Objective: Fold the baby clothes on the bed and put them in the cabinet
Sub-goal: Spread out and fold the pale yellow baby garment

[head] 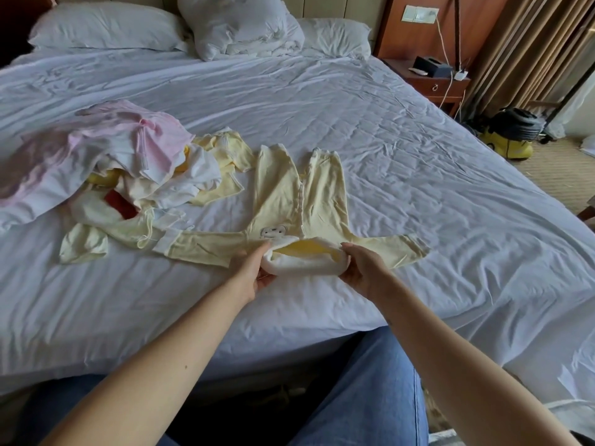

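Romper point(322, 194), pale yellow, lies flat on bed point(418, 156), front up, close to the near edge. Legs point away twd pillows point(106, 27); sleeves spread out L and R. Small face patch point(273, 232) on chest, just L of the snap line. Hood point(306, 267) at near end: white outside, yellow lining showing, opening turned up

L hand point(254, 272): holds L side of hood, thumb on top at the rim, fingers curled under the fabric. R hand point(362, 268): holds R side of hood, fingers wrapped over the white edge, back of hand up. Hood bunched btw the two hands; can't tell if it's off the sheet. Both forearms bare, reaching in from below

Pile point(128, 156) of unfolded clothes, pink/white/yellow w/ a bit of red, on bed to L of romper. Romper's L cuff reaches the pile's near side. One small yellow piece point(83, 247) lies flat at the pile's near-L edge

Rest: sheet white, creased. Nightstand point(441, 86) at far R beside bed, w/ dark box and cables on top. Yellow vacuum point(512, 136) on carpet near curtain point(528, 43). Jeans point(370, 397) at bottom, by the bed edge
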Available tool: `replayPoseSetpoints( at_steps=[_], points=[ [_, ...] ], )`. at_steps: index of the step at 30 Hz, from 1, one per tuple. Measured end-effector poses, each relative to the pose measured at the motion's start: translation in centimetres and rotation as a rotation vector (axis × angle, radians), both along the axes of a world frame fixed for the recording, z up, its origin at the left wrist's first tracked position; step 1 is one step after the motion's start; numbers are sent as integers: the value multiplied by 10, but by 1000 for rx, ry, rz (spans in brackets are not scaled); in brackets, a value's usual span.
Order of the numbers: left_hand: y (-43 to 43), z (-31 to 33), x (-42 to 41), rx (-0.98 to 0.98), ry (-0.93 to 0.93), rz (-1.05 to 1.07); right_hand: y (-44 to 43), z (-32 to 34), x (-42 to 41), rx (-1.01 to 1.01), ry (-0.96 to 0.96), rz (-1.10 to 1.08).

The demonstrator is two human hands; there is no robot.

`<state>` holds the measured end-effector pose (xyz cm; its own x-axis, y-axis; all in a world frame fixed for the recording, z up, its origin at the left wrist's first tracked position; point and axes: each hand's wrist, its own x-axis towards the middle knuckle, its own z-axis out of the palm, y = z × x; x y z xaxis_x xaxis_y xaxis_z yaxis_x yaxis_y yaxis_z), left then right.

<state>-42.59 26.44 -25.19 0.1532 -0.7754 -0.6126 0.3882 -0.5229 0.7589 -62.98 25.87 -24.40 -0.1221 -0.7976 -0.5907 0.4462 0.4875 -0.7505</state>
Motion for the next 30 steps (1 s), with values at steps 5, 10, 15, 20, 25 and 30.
replayPoseSetpoints(
  at_steps=[5,10,15,20,25,30],
  points=[
    [8,-11,7,-235,-570,-298,4,-6,5,-76,498,214],
    [7,-15,11,-279,-775,-354,6,-9,5,-8,463,221],
    [5,-13,11,-262,-1037,-464,8,-11,7,-55,614,218],
    [9,-20,10,-432,-1303,-572,11,-18,4,-246,1223,443],
    [7,-22,10,-847,-1395,-654,10,-28,-1,-595,1459,550],
    [11,-35,13,-605,-1496,-1192,19,-51,-4,-569,1489,1059]
  ],
)
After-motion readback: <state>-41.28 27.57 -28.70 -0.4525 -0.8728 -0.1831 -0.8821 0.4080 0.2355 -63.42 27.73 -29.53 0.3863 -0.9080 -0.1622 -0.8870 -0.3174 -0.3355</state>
